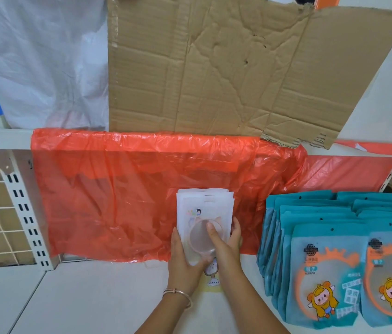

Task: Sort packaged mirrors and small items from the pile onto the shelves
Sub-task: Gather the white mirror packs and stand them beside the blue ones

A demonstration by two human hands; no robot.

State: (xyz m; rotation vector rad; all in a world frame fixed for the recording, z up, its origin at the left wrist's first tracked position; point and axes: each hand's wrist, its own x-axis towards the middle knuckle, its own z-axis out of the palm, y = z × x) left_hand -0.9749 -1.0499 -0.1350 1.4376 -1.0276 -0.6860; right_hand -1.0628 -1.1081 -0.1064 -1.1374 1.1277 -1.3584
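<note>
White mirror packs, small stack, low centre of frame. Left hand and right hand both grip its sides, right thumb lying across the round mirror. Stack held over white shelf, in front of orange plastic sheet. Teal mirror packs in overlapping rows on shelf, lower right. Creased cardboard at top; white plastic bag upper left.

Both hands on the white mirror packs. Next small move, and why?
Probably square the white mirror packs and settle them against the red plastic sheet. The left hand and right hand grip the stack's sides, its top edges are fanned unevenly, and the teal mirror packs already sit in rows to the right.
</note>
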